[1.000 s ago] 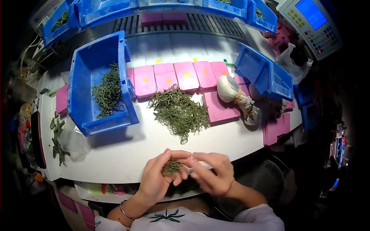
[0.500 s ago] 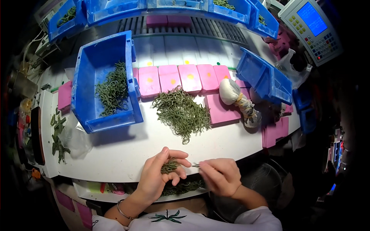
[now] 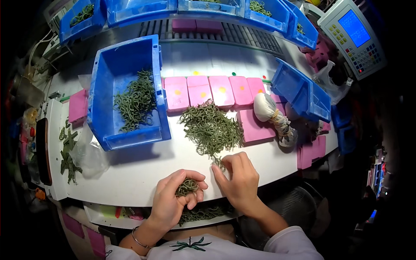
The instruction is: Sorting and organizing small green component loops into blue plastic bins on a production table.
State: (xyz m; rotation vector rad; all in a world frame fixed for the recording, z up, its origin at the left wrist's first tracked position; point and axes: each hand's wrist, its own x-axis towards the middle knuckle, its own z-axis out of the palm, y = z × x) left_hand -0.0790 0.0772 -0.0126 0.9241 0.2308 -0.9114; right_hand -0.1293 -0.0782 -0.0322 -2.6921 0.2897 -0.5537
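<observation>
My left hand (image 3: 175,195) is cupped around a small clump of olive-green curled pieces (image 3: 187,187), thin and hook-shaped. Ahead of it, my right hand (image 3: 238,180) reaches to the near edge of a loose pile of the same pieces (image 3: 211,129) on the white table (image 3: 130,177). Its thumb and forefinger close on a few pieces at the tip of the pile; how many is too small to tell. A blue bin (image 3: 102,95) to the left of the pile contains more green pieces (image 3: 136,102).
Pink blocks (image 3: 222,90) with yellow dots line the pile's far side. A knotted cloth bundle (image 3: 277,117) leans on another pink block (image 3: 255,125). Farther right are a tilted blue bin (image 3: 301,89) and a keypad device (image 3: 353,37). A clear plastic bag (image 3: 91,156) lies left.
My right hand has moved forward from beside my left hand to the pile's near edge. My left hand has curled a little more around its clump. The whole view has shifted slightly.
</observation>
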